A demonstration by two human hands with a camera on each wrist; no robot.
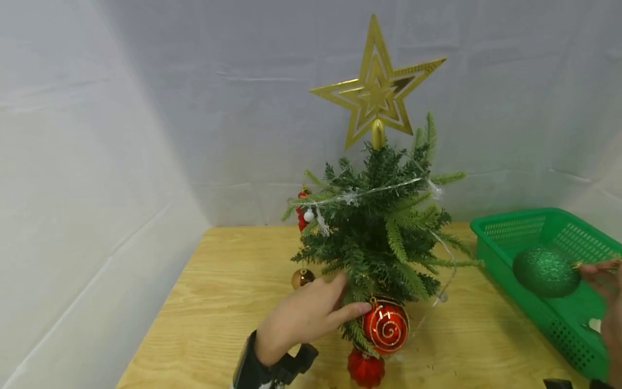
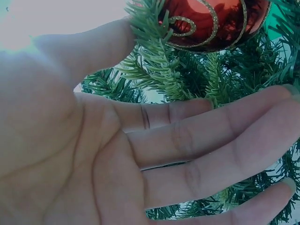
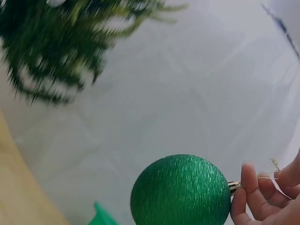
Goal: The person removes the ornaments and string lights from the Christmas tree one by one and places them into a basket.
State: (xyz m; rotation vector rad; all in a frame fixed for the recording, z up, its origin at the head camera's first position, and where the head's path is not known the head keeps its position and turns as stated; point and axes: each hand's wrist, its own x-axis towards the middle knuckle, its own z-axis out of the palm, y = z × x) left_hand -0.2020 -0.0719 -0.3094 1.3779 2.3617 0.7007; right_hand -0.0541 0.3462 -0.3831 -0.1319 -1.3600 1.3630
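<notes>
Right wrist view: your right hand (image 3: 269, 204) is drawn narrow, fingertips pinching the gold thread (image 3: 266, 178) and bunched close to the gold cap (image 3: 233, 187) of a big green ball (image 3: 180, 192). The ball lies on its side in the picture, cap toward your fingers, its shell untouched by your palm.

It is likely light and hollow, with a stiff shell that would dent or crack if squeezed hard. The streaky, shiny coat may be slippery and might shed glitter, so the cap or thread looks the best place to hold. The thread seems thin and limp; held by that alone, the ball could swing.

In the head view, the ball shows against the green basket (image 1: 515, 229), at the right of the table (image 1: 218, 302). Left of it stands the tree (image 1: 359, 254). Your left hand (image 1: 301, 316) holds nothing you could call a grip: fingers long and nearly straight among low branches, thumb tip beside a red ball (image 1: 389, 329); whether they touch is unclear. A gold star (image 1: 376, 94) tops the tree.
</notes>
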